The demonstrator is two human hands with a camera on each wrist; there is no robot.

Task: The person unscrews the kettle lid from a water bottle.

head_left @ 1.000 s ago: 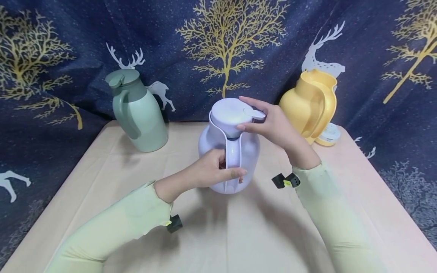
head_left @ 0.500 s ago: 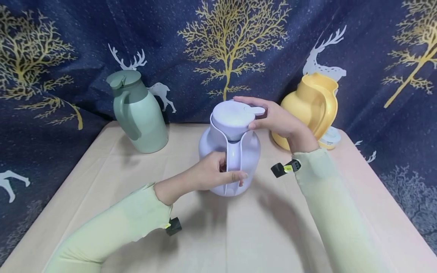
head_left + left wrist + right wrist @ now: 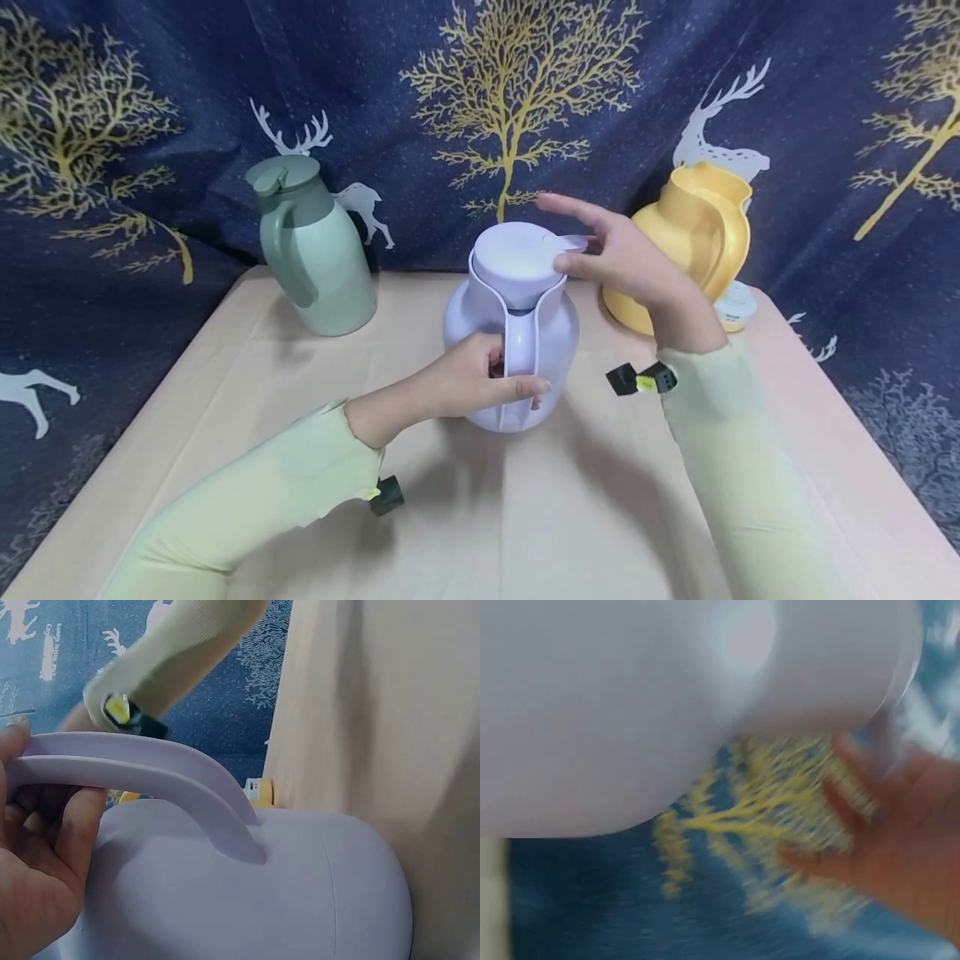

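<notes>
A lavender thermal jug [image 3: 555, 350] stands upright mid-table, its handle facing me. My left hand [image 3: 480, 379] grips that handle [image 3: 521, 346], thumb across the outside; the left wrist view shows fingers [image 3: 79, 825] curled beneath the handle. The round lid [image 3: 516, 250] sits in the jug's neck, slightly tilted, with its tab pointing right. Beside the lid is my right hand [image 3: 622, 254], fingers spread and the index raised off the lid. Its thumb is at the lid's right edge; whether it touches cannot be told. The right wrist view is blurred.
A green jug [image 3: 326, 267] with a darker lid stands at the back left. At the back right is a yellow jug [image 3: 660, 221] without a lid in its mouth, and a white and yellow round lid [image 3: 737, 302] lies beside it. A dark patterned cloth [image 3: 420, 233] hangs behind.
The right hand has loosened from around the lid: its fingers have spread and the index has lifted away. The left hand still holds the handle. The view has shifted slightly.
</notes>
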